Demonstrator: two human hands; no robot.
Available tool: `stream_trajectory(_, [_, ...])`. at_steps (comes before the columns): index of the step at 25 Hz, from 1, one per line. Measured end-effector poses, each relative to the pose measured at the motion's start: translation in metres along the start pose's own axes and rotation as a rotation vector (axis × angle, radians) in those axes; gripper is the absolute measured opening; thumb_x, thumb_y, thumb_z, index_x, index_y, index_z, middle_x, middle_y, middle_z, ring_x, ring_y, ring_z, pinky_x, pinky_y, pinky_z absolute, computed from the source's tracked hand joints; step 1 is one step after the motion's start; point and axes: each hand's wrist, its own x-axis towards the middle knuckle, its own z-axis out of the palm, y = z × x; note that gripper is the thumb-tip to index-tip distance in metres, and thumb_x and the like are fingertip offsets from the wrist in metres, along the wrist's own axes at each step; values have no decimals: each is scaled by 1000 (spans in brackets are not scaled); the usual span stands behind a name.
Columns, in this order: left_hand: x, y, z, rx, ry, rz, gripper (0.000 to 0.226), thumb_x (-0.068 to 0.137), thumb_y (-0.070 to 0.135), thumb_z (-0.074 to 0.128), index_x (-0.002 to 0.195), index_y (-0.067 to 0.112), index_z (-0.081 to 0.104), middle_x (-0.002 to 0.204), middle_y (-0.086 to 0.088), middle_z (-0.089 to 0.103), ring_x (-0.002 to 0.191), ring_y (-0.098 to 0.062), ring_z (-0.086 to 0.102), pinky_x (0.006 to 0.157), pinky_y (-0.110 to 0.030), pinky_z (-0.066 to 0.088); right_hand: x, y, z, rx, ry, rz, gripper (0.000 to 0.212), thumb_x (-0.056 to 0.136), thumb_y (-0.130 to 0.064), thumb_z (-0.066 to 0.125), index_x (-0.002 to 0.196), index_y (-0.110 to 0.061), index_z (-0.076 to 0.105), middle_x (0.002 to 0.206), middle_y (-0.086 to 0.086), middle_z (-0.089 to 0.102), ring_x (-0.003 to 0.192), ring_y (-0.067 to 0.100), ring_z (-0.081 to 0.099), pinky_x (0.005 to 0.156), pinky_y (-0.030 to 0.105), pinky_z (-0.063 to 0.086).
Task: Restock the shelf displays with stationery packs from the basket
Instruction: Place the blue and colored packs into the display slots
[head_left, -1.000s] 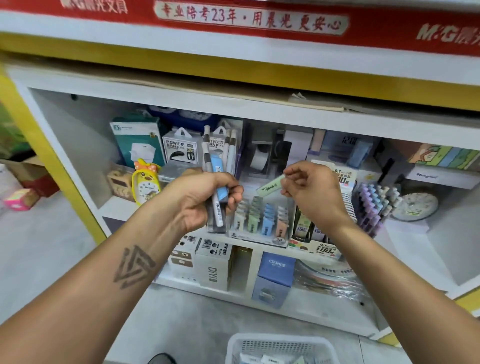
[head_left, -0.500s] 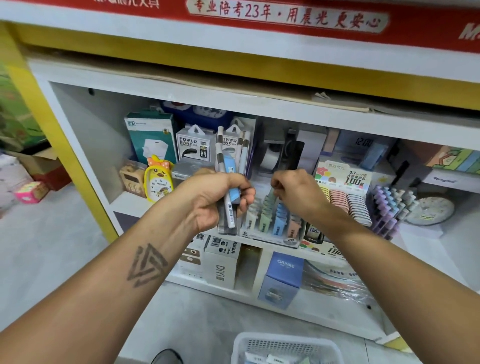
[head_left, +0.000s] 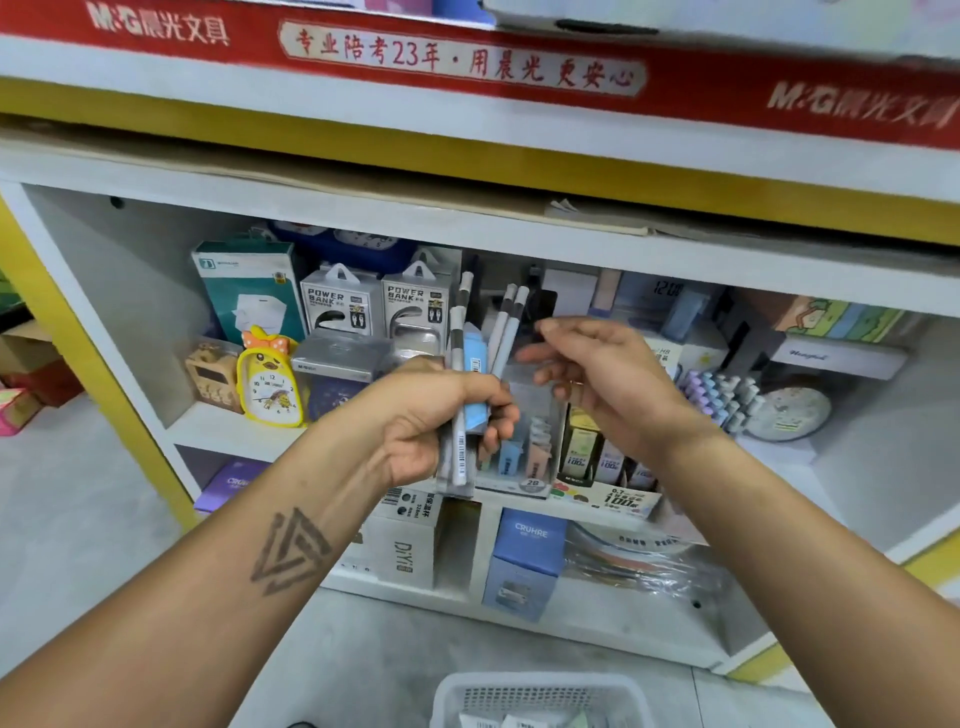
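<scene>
While the left hand (head_left: 441, 415) is gripping the pen packs (head_left: 470, 395), the right hand (head_left: 597, 374) is hovering loose-fingered and empty, likely reaching for another pack to slot into the shelf display (head_left: 535, 457).

Both forearms stretched forward, converging at chest height. Left hand (head_left: 441, 415) fisted, knuckles up, fingers curled tight, triangle tattoo on the forearm. Right hand (head_left: 602, 379) raised just beside it, fingers loosely spread and bent, pointing left, holding nothing.
</scene>
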Motion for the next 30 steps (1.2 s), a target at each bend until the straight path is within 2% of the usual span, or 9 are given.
stream_trajectory(3, [9, -15, 30, 60, -73, -56, 11, 87, -6, 62, 98, -5, 62, 68, -18, 65, 52, -20, 61, 43, -21, 50, -20, -8, -31, 61, 124, -25, 25, 94, -21, 68, 115, -9, 62, 95, 13, 77, 69, 17, 64, 58, 24, 49])
stream_trajectory(8, [24, -32, 72, 79, -172, -108, 7, 87, -5, 64, 92, -3, 65, 75, -21, 68, 53, -19, 62, 43, -22, 50, -37, -9, -78, 49, 313, -81, 21, 89, -2, 71, 109, 1, 66, 72, 10, 71, 56, 13, 61, 56, 23, 53])
stream_trajectory(12, [37, -44, 105, 67, -206, -67, 17, 85, -6, 65, 102, -6, 63, 82, -28, 69, 53, -22, 62, 45, -23, 50, -49, -17, -127, 139, 412, -107, 7, 90, 0, 65, 96, -4, 64, 78, 14, 71, 57, 17, 64, 49, 24, 50])
stream_trajectory(17, [47, -53, 133, 91, -217, -86, 8, 86, -6, 65, 84, -5, 72, 82, -28, 70, 54, -23, 62, 45, -23, 50, -58, -16, -166, 60, 557, -202, 8, 87, 6, 63, 93, 1, 64, 64, 11, 69, 50, 17, 62, 50, 23, 52])
stream_trajectory(21, [54, -56, 142, 34, -135, -74, 3, 84, -6, 66, 86, -4, 67, 78, -24, 69, 54, -24, 61, 45, -25, 50, -63, -11, -191, -177, 674, -339, 12, 86, 5, 63, 95, -2, 64, 67, 17, 65, 53, 18, 59, 53, 29, 53])
stream_trajectory(23, [55, -57, 145, 41, -141, -66, 3, 84, -6, 66, 86, -5, 67, 72, -21, 66, 54, -23, 61, 45, -25, 50, -64, -1, -198, -571, 625, -374, 13, 87, -3, 65, 98, -11, 64, 78, 15, 66, 67, 20, 61, 67, 36, 55])
stream_trajectory(25, [55, -59, 148, 53, -163, -69, 3, 85, -5, 65, 85, -6, 68, 71, -20, 66, 54, -22, 61, 45, -24, 50, -67, 12, -199, -895, 541, -365, 13, 90, -13, 66, 103, -17, 65, 82, 1, 66, 75, 17, 63, 75, 35, 57])
stream_trajectory(27, [57, -60, 150, 63, -178, -74, 4, 85, -5, 65, 84, -5, 69, 71, -19, 66, 54, -22, 61, 45, -23, 50, -68, 24, -200, -988, 487, -343, 13, 92, -19, 65, 105, -21, 64, 81, -8, 63, 77, 15, 63, 77, 33, 58])
stream_trajectory(30, [59, -60, 152, 60, -192, -75, 6, 86, -5, 64, 85, -4, 69, 70, -18, 65, 54, -21, 60, 45, -23, 50, -66, 34, -203, -1026, 468, -359, 14, 93, -22, 65, 106, -23, 62, 82, -7, 65, 80, 17, 65, 77, 37, 59])
